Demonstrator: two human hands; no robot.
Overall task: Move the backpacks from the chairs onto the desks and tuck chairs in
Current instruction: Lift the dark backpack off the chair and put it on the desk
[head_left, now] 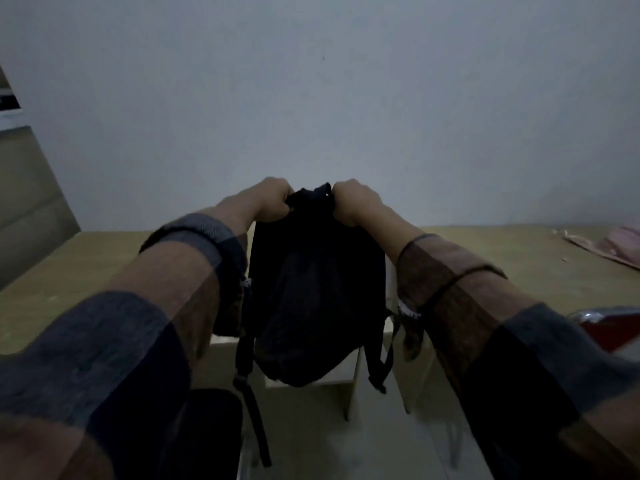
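While both hands clutch its top, the black backpack (pixel 317 289) hangs upright in the air in front of the wooden desk (pixel 485 258), its base below the level of the desktop and its loose straps trailing toward the floor. The left hand (pixel 273 200) has its fingers curled round the top edge on one side, and the right hand (pixel 353 202) pinches the fabric beside the top loop on the other; neither is slack. To do this step well, the bag probably needs lifting until its base clears the near edge of the desk, then carrying forward and setting down flat, well onto the desk. The dangling straps could snag on the dark chair (pixel 207 434) just below the backpack, so they should come up too. A pink object (pixel 620 244) lies far along the desk, well apart from the backpack.
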